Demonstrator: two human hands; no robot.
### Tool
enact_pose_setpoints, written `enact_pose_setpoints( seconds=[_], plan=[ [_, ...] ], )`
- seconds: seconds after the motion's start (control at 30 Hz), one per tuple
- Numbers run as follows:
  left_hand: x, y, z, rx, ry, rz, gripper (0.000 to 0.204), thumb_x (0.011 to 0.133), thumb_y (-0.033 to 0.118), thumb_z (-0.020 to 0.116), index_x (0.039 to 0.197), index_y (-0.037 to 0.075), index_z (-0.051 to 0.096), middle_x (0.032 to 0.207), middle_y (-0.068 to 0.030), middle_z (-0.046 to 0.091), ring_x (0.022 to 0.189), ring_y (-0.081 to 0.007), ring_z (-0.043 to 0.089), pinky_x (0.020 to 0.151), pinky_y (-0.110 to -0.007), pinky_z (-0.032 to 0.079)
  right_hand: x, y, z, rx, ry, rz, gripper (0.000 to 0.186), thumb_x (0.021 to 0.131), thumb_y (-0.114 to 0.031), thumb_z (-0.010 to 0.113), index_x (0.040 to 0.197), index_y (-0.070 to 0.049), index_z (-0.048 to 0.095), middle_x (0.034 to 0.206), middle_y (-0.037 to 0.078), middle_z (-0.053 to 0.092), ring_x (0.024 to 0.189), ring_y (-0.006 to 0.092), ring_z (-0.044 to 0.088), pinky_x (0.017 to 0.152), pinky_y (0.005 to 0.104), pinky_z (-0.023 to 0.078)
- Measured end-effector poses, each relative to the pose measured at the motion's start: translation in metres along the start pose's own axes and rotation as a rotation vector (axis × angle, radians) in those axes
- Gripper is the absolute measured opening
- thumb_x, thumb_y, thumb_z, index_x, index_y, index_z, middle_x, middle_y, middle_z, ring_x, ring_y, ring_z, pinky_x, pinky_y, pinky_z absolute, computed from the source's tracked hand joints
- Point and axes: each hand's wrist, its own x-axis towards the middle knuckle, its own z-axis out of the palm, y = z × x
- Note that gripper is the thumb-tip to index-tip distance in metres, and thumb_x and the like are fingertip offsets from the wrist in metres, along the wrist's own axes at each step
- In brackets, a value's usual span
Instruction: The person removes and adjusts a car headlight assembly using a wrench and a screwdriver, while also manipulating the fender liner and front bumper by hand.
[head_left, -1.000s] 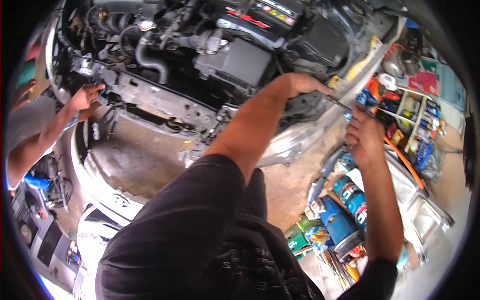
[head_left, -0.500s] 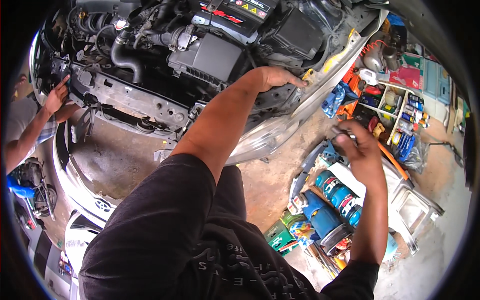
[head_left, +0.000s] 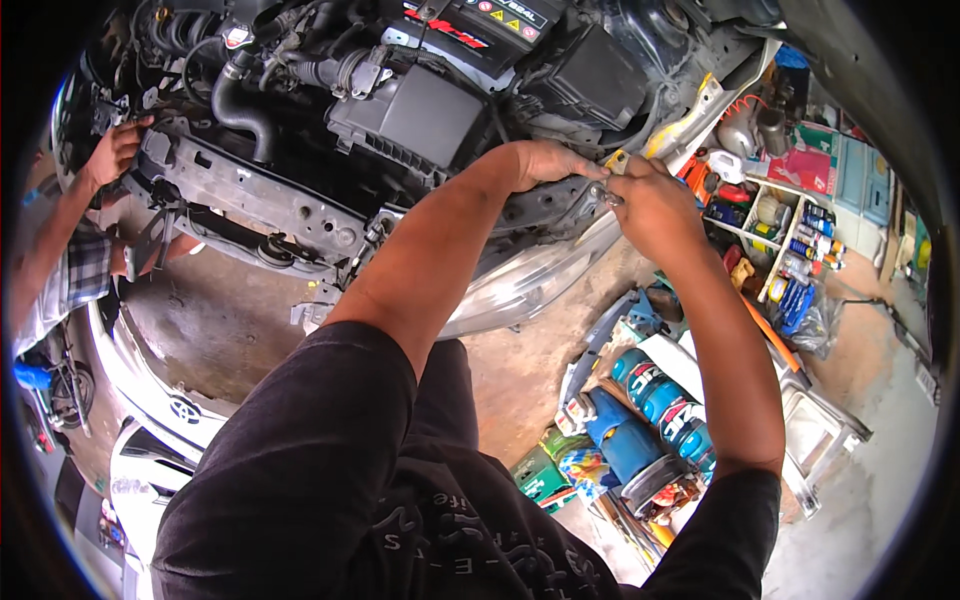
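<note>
My left hand (head_left: 553,163) rests at the top corner of the headlight (head_left: 520,290), a finger stretched toward the mounting tab; its other fingers are partly hidden. Against its fingertips, my right hand (head_left: 655,210) is closed around a small shiny metal tool (head_left: 612,199), mostly covered by the fingers, so its exact kind is unclear. Both hands meet beside the yellow-marked fender edge (head_left: 690,115). Below my left forearm runs the bare metal front crossmember (head_left: 265,190) of the car.
The engine bay holds a black air filter box (head_left: 425,115) and a battery (head_left: 470,35). A co-worker's hand (head_left: 115,150) touches the car's far-left front. A removed white bumper (head_left: 170,400) lies on the floor. Blue bottles (head_left: 660,395) and a parts tray (head_left: 775,225) stand at right.
My right hand has moved up and left with the metal tool, from over the floor to my left fingertips. My left hand stays at the headlight corner. The co-worker's hand has shifted slightly upward.
</note>
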Motion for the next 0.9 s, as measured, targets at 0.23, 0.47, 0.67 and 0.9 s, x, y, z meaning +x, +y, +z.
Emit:
enact_pose_setpoints(
  seconds=[0.23,0.47,0.67,0.9],
  plan=[
    [0.011,-0.009,-0.005,-0.039,0.009,0.042,0.072,0.087,0.045,0.078,0.144,0.005,0.059,0.149,-0.0081,0.056,0.136,-0.0213,0.048,0.115,-0.034,0.035,0.019,0.006,-0.007,-0.268,0.006,-0.339,0.024,0.08,-0.016,0.074,0.103,-0.008,0.075,0.103,0.01,0.063,0.105,0.0288,0.063,0.088,0.0415,0.056],
    [0.008,-0.009,-0.004,-0.02,-0.009,0.057,0.064,0.09,0.042,0.076,0.143,0.008,0.061,0.145,-0.0064,0.059,0.131,-0.0199,0.052,0.111,-0.034,0.04,0.015,0.001,-0.001,0.034,-0.035,0.016,0.026,0.087,-0.022,0.075,0.111,-0.01,0.072,0.102,0.017,0.069,0.101,0.0376,0.066,0.088,0.0477,0.053],
    [0.011,-0.009,-0.004,-0.101,-0.095,0.025,0.074,0.087,0.051,0.079,0.145,0.01,0.059,0.149,-0.008,0.056,0.136,-0.0206,0.048,0.114,-0.035,0.034,0.002,-0.023,0.016,0.186,0.016,0.408,0.034,0.089,-0.031,0.074,0.11,-0.005,0.068,0.098,0.022,0.073,0.097,0.0417,0.07,0.086,0.0515,0.054],
    [0.02,-0.014,-0.01,-0.194,-0.173,0.001,0.073,0.087,0.051,0.079,0.144,0.008,0.06,0.148,-0.0074,0.057,0.136,-0.0197,0.048,0.114,-0.034,0.035,-0.014,-0.045,0.078,0.647,0.374,0.824,0.039,0.093,-0.034,0.073,0.109,0.002,0.069,0.086,0.02,0.074,0.081,0.0381,0.072,0.078,0.0466,0.053]
  ],
)
